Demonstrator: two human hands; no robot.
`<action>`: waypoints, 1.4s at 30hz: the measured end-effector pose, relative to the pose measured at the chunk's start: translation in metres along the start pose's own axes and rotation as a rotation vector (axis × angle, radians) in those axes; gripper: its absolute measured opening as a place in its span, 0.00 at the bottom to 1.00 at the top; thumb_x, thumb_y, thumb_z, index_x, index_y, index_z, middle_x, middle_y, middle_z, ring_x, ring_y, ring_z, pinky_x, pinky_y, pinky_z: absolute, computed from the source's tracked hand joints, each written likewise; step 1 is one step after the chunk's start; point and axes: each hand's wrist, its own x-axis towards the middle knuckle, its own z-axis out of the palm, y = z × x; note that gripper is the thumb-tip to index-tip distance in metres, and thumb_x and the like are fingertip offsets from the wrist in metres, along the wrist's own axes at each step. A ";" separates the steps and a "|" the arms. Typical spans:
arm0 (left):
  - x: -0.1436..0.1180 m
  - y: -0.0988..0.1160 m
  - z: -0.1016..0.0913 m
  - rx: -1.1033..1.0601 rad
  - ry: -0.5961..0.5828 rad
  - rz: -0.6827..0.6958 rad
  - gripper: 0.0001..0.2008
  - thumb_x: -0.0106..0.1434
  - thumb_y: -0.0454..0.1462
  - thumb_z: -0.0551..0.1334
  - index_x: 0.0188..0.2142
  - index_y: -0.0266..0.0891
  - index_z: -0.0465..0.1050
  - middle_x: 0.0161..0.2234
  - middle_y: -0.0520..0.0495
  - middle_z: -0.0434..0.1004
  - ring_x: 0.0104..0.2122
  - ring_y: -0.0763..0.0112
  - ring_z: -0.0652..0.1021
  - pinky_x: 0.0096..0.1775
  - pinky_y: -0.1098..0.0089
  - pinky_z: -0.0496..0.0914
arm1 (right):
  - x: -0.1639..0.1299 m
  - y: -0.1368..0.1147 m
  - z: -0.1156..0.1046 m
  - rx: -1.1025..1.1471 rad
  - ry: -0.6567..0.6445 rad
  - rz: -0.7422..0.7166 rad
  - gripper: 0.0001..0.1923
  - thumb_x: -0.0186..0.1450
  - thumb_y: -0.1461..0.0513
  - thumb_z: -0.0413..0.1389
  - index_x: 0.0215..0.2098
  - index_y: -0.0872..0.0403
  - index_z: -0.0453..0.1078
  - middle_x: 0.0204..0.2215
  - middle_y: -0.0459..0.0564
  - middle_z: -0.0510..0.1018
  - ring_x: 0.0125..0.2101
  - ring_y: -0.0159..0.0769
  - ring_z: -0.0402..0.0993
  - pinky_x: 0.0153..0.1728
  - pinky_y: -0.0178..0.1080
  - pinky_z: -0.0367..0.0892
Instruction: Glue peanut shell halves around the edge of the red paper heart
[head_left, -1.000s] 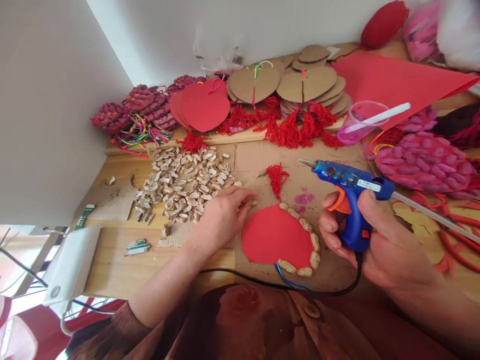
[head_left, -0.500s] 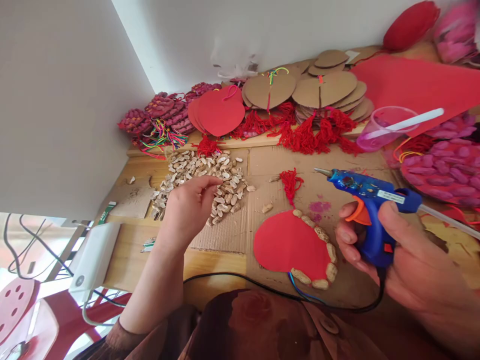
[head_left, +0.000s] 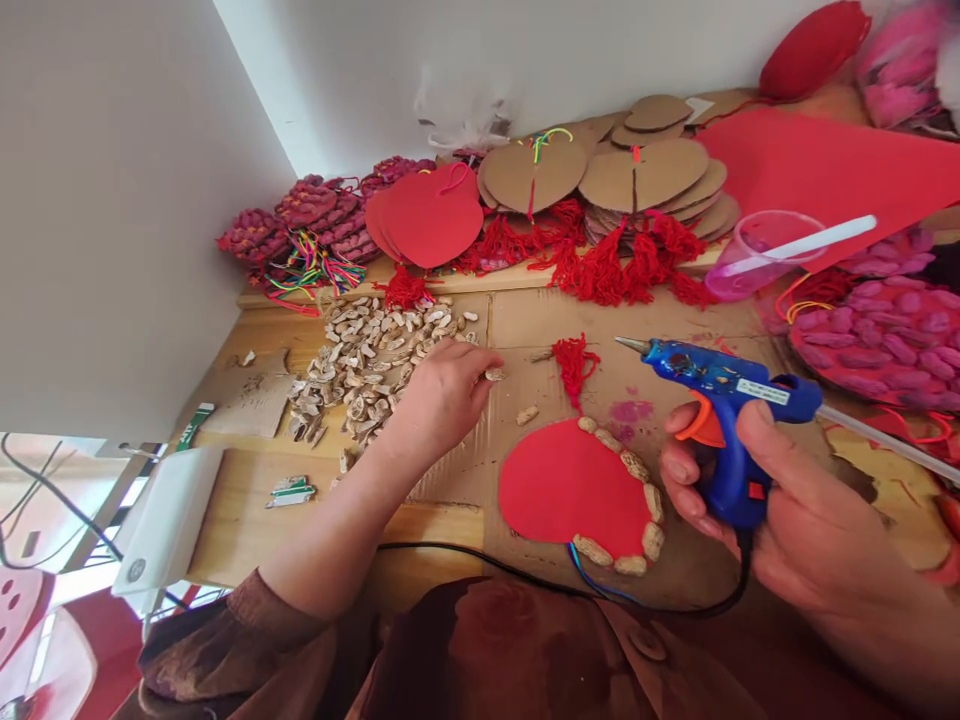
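— Left hand (head_left: 442, 395)?

— Stretched forward over the cardboard sheet (head_left: 450, 470), palm down, fingers curled, tips pinching one peanut shell (head_left: 494, 374) at the edge of the shell pile (head_left: 367, 365). Forearm angled in from lower left, brown sleeve bunched at the elbow.

— Right hand (head_left: 780, 500)?

— Wrapped tight round the grip of a blue glue gun (head_left: 720, 400), forefinger by the orange trigger, metal nozzle aimed left, raised above the table. Pale glue stick jutting from the back; black cord looping down toward the lap.

— And the piece in work?

— Red heart (head_left: 570, 485), flat, smooth paper, lying between both hands on the cardboard. Right-hand rim edged with a row of rough tan shell halves (head_left: 637, 470); left rim bare. Red tassel (head_left: 574, 365) of loose thread at the top, blue string at the bottom.

— Surroundings, same head view?

— One stray shell (head_left: 527, 414) just beside the heart. Stacked brown cardboard hearts (head_left: 645, 175) and plain red hearts (head_left: 427, 215) along the wall, tassels hanging over a wooden ledge. Pink plastic cup (head_left: 757, 255) with a white stick, knobbly pink-shelled hearts (head_left: 885, 335) at right, dark red ones (head_left: 315, 215) at left with bright cords.
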 end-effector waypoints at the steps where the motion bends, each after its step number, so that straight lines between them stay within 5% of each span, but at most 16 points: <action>1: 0.002 0.000 0.002 -0.003 -0.011 0.011 0.11 0.63 0.27 0.62 0.43 0.38 0.80 0.38 0.44 0.83 0.42 0.60 0.81 0.49 0.61 0.74 | 0.000 0.000 0.000 0.007 -0.004 0.012 0.24 0.57 0.38 0.64 0.32 0.49 0.75 0.20 0.48 0.73 0.15 0.31 0.65 0.11 0.30 0.57; 9: 0.010 0.003 0.002 -0.002 -0.034 -0.030 0.17 0.59 0.26 0.64 0.48 0.36 0.79 0.36 0.46 0.83 0.38 0.61 0.81 0.46 0.62 0.76 | 0.003 0.001 0.001 0.069 -0.053 0.033 0.24 0.58 0.39 0.65 0.34 0.50 0.76 0.21 0.46 0.75 0.16 0.30 0.68 0.11 0.28 0.60; 19: 0.001 0.064 0.002 -0.151 -0.109 0.097 0.20 0.59 0.25 0.65 0.51 0.36 0.76 0.36 0.47 0.82 0.37 0.62 0.80 0.44 0.63 0.76 | 0.003 0.003 -0.003 0.120 -0.136 -0.017 0.21 0.64 0.42 0.61 0.36 0.50 0.77 0.22 0.44 0.75 0.17 0.29 0.69 0.13 0.27 0.61; 42: 0.003 0.076 0.015 -0.101 -0.215 0.036 0.16 0.65 0.28 0.62 0.52 0.38 0.74 0.41 0.44 0.82 0.41 0.59 0.81 0.45 0.61 0.75 | 0.002 0.006 0.000 0.087 -0.186 -0.010 0.19 0.69 0.45 0.57 0.37 0.51 0.73 0.24 0.44 0.76 0.20 0.29 0.70 0.16 0.27 0.62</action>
